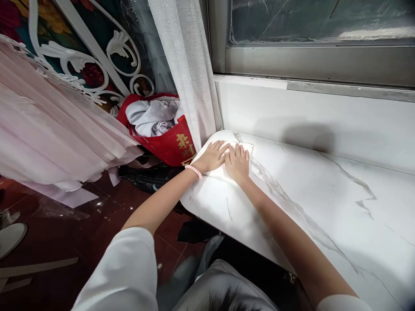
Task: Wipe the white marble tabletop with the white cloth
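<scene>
Grip's loose, nothing clenched: left hand (214, 156) and right hand (237, 162) lie flat on a white cloth (219, 174) at the rounded end of the bench (324, 194), by the curtain (188, 65). I'd press evenly so it doesn't bunch up.

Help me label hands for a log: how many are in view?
2: the left hand, with the pink bracelet at its wrist, and the right hand beside it, both on a white cloth on the marbled table. None seems hidden.

Gry-framed window (311, 21) over wht wall (246, 103), wht curtain (191, 65) to L, dk red tiled flr (110, 242) below.
</scene>
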`<action>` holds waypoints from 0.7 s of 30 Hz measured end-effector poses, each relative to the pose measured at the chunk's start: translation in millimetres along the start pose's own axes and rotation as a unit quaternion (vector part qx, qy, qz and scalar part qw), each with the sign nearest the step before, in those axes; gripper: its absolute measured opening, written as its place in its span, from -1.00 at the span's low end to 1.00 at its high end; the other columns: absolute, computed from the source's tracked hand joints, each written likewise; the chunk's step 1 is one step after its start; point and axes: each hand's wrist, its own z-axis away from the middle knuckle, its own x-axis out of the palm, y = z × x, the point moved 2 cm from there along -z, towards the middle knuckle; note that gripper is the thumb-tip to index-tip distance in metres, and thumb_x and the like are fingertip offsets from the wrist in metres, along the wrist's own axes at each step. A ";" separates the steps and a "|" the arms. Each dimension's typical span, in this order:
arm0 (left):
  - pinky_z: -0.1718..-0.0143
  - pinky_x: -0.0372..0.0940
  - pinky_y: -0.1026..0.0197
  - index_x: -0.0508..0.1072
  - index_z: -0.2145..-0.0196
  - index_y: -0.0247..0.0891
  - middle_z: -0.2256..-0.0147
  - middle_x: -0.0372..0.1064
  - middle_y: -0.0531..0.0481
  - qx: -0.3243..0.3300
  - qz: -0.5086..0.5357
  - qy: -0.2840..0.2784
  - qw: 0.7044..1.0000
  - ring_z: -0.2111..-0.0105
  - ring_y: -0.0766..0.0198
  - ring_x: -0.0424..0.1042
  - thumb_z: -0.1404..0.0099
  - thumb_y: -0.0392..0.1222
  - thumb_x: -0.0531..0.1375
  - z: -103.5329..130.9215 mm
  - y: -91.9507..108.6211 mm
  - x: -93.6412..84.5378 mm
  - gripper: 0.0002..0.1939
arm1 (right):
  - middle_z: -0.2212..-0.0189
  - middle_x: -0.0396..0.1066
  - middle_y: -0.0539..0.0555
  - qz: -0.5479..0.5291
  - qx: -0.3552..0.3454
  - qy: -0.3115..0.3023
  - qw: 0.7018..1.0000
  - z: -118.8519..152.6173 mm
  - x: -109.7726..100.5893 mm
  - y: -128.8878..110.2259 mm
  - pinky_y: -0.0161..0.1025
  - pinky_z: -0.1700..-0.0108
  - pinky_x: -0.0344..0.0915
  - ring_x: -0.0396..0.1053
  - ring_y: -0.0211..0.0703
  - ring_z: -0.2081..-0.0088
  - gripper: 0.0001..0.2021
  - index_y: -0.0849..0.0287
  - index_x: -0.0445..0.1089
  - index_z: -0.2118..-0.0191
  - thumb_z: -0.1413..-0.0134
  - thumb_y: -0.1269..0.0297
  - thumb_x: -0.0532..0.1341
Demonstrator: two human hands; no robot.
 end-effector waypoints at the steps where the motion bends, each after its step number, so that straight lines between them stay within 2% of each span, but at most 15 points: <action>1: -0.29 -0.13 -0.19 0.06 -0.30 -0.37 -0.32 -0.03 -0.30 0.008 -0.005 0.004 1.000 -0.34 -0.03 -0.09 -0.45 -0.14 -0.16 10.9 7.4 -0.7 -0.47 | -0.34 0.02 0.28 0.004 0.000 0.000 1.000 12.7 -2.7 -1.7 0.12 -0.32 -0.20 -0.11 0.06 -0.36 -0.48 0.28 0.13 -0.31 -0.35 0.22 -0.16; 5: -0.29 -0.14 -0.20 0.01 -0.32 -0.37 -0.33 -0.05 -0.32 0.008 -0.020 0.012 1.000 -0.35 -0.01 -0.13 -0.46 -0.15 -0.18 60.3 41.2 -2.4 -0.46 | -0.34 -0.01 0.32 0.000 -0.020 -0.008 1.000 66.5 -17.3 -7.9 0.13 -0.33 -0.20 -0.12 0.10 -0.36 -0.47 0.33 0.12 -0.32 -0.35 0.22 -0.16; 9: -0.30 -0.15 -0.21 0.04 -0.32 -0.39 -0.33 -0.06 -0.34 -0.045 -0.027 0.015 0.998 -0.35 -0.04 -0.13 -0.44 -0.16 -0.15 105.0 79.2 -1.1 -0.45 | -0.34 0.00 0.29 -0.023 -0.064 -0.024 0.997 114.9 -33.0 -7.5 0.17 -0.33 -0.17 -0.13 0.08 -0.37 -0.47 0.30 0.11 -0.32 -0.34 0.21 -0.16; 12: -0.29 -0.13 -0.23 0.06 -0.32 -0.38 -0.33 -0.05 -0.34 -0.076 -0.026 0.022 0.997 -0.35 -0.07 -0.13 -0.42 -0.17 -0.12 126.9 105.5 2.5 -0.45 | -0.34 0.01 0.24 -0.029 -0.091 -0.026 0.995 142.6 -43.4 -1.2 0.17 -0.33 -0.14 -0.14 0.05 -0.37 -0.48 0.25 0.12 -0.32 -0.34 0.20 -0.14; 17: -0.27 -0.12 -0.28 0.04 -0.32 -0.40 -0.33 -0.05 -0.36 -0.059 -0.016 0.035 0.998 -0.35 -0.11 -0.15 -0.40 -0.20 -0.11 137.0 131.6 10.3 -0.43 | -0.35 -0.01 0.25 -0.007 -0.104 -0.022 0.994 166.5 -56.6 12.6 0.14 -0.34 -0.14 -0.14 0.06 -0.37 -0.47 0.31 0.12 -0.32 -0.34 0.20 -0.13; 19: -0.27 -0.11 -0.28 0.04 -0.32 -0.41 -0.32 -0.04 -0.36 -0.050 -0.014 0.036 0.998 -0.35 -0.12 -0.14 -0.40 -0.21 -0.12 129.2 132.3 13.0 -0.43 | -0.34 0.00 0.26 0.000 -0.101 -0.027 0.994 162.0 -57.9 18.3 0.12 -0.34 -0.14 -0.13 0.07 -0.37 -0.46 0.32 0.13 -0.32 -0.34 0.19 -0.13; 21: -0.27 -0.11 -0.28 0.05 -0.32 -0.42 -0.31 -0.02 -0.37 -0.048 -0.014 0.034 0.998 -0.34 -0.13 -0.11 -0.40 -0.20 -0.12 112.1 127.5 15.1 -0.43 | -0.34 0.02 0.24 0.004 -0.094 -0.031 0.995 146.6 -56.5 25.6 0.11 -0.35 -0.16 -0.11 0.07 -0.37 -0.46 0.30 0.14 -0.31 -0.34 0.17 -0.12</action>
